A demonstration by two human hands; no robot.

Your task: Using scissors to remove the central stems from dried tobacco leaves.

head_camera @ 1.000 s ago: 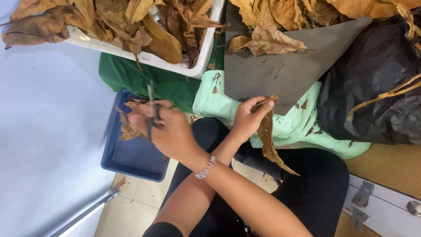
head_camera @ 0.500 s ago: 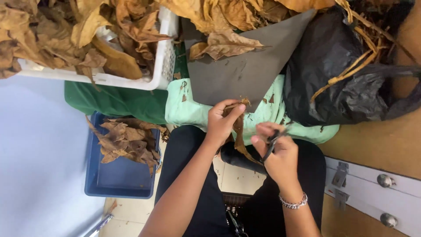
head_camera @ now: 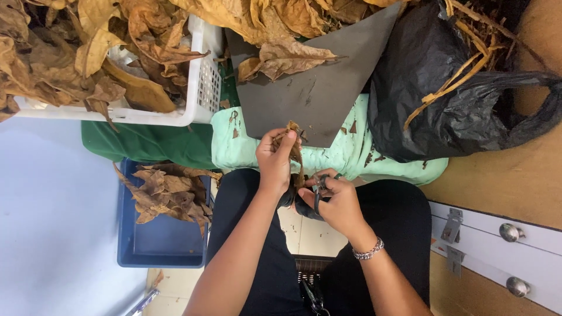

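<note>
My left hand (head_camera: pixel 274 157) pinches a dried brown leaf (head_camera: pixel 295 153) by its upper end, so the leaf hangs down over my lap. Just below and to the right of it, my right hand (head_camera: pixel 336 205), which wears a metal bracelet, grips a pair of dark scissors (head_camera: pixel 318 192). The blades sit at the leaf's lower end. Both hands are over my black-trousered knees, in front of a grey board (head_camera: pixel 328 88) that lies on a mint green cloth (head_camera: pixel 357 155).
A white basket (head_camera: pixel 202 88) heaped with dried leaves stands at the upper left. Below it, a blue bin (head_camera: pixel 158 243) holds leaf pieces. At the right, a black plastic bag (head_camera: pixel 433 99) contains stems. A panel with metal knobs (head_camera: pixel 511 232) is at the lower right.
My right hand with the scissors has moved from over the blue bin across to the leaf held in my left hand. The view has shifted left.
</note>
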